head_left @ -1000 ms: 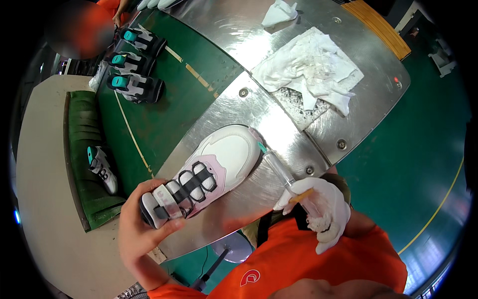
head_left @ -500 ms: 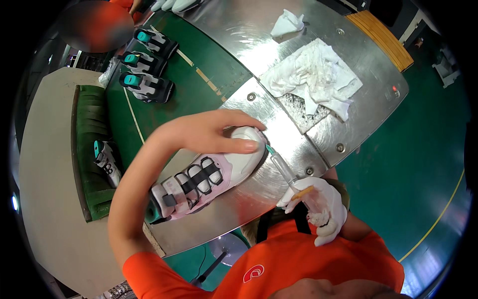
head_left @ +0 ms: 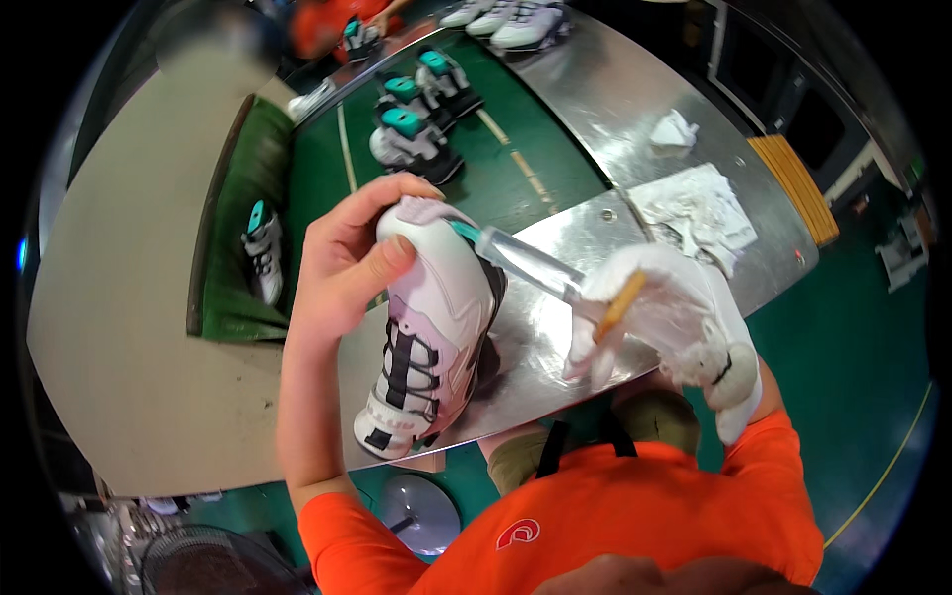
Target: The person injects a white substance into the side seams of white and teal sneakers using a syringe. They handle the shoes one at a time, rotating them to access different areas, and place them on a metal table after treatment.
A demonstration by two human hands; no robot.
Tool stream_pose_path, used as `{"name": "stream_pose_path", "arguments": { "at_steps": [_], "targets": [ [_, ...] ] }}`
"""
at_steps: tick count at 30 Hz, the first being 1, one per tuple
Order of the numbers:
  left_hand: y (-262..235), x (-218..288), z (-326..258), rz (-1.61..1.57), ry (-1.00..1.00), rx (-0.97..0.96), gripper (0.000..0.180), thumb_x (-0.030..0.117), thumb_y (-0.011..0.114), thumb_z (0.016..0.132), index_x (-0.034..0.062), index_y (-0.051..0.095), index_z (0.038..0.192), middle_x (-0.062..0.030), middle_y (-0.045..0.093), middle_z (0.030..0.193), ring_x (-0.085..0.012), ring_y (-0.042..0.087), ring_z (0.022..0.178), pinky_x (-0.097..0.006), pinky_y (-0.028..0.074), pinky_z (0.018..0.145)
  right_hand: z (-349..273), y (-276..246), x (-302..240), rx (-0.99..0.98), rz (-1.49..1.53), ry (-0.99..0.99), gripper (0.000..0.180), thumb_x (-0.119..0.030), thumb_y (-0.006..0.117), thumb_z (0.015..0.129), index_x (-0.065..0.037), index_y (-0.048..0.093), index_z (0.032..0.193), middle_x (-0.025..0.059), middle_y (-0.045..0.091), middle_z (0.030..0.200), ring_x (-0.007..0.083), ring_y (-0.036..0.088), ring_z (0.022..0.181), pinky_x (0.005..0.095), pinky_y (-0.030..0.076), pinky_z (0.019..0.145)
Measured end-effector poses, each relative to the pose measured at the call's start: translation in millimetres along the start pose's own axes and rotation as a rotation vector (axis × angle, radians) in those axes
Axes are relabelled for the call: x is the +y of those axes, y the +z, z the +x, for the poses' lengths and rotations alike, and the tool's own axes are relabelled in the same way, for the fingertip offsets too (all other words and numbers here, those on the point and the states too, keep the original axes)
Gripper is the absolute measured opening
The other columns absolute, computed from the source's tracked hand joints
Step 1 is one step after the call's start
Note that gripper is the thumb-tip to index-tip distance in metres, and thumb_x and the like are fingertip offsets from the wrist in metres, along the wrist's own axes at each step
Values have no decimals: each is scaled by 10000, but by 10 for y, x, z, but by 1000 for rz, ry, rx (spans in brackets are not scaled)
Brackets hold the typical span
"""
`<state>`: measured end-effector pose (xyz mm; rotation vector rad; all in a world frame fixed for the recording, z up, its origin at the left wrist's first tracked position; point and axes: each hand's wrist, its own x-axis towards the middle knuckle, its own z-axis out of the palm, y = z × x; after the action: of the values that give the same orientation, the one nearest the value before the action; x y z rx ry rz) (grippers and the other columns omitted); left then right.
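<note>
1. The held shoe is over the near part of the metal counter, toe tilted up and tongue end low by the near edge; whether that end rests on the metal cannot be told.
2. The bare left hand grips the toe, thumb on the white upper and fingers wrapped over the far side, probably to steady it and turn its edge toward the syringe.
3. The gloved right hand is curled around the syringe's rear end, leaving the barrel angled toward the toe. The teal tip is at or very near the toe's edge, a hold that seems meant for fine aim.
4. A tan stick juts from the same hand, and a whitish wad lies against its palm, perhaps tucked there to stay handy.
5. The syringe's barrel is clear; what it contains, if anything, cannot be told.
6. The held shoe's inside is hidden. Three shoes on the green strip show teal pieces at their openings, as does the lone shoe on the green pad.
7. The crumpled cloths lie beyond the right hand, seemingly within reach.
</note>
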<state>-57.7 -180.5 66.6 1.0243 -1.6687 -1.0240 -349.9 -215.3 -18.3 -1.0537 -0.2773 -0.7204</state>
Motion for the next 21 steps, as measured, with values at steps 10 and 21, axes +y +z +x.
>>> {"name": "stream_pose_path", "arguments": {
  "at_steps": [10,21],
  "targets": [
    [-679,-387,-916,-116,118,545,533,344,622,964,-59,517,1295,-85,636,1162,-148,600,1044,-273,454,915,995,221,483,10,-32,301,1045,-260,875,439,57,455,1342,146,587,1093,234,633,971,307,525,789],
    [-827,-1001,-1431,-413,37,808,480,352,521,1011,-51,521,1271,-117,633,1186,-189,617,1078,-338,478,962,1331,89,1014,-10,-72,377,894,-351,785,561,116,470,1256,228,609,996,326,667,877,361,572,701]
  ]
}}
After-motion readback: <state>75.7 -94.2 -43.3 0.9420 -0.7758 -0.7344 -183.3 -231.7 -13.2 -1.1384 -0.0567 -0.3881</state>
